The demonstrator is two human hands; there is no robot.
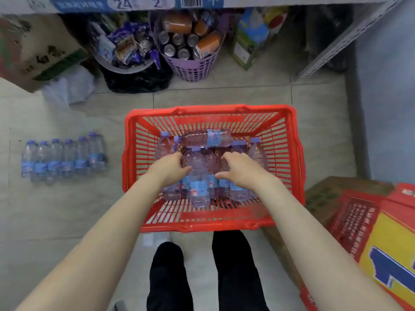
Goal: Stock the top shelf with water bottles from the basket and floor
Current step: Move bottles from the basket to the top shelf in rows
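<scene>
Your left hand [170, 168] curls round a clear plastic water bottle [198, 178] lying inside the red slatted plastic basket [211, 110]. Your right hand [241, 171] arches over its neighbours (grip impossible to tell), likely to lift two together. A row of matching bottles [62, 158] waits left of the basket.

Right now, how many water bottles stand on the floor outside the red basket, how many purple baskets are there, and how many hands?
Bottles on the floor: 6
Purple basket: 1
Hands: 2, left hand and right hand
Total: 9
</scene>
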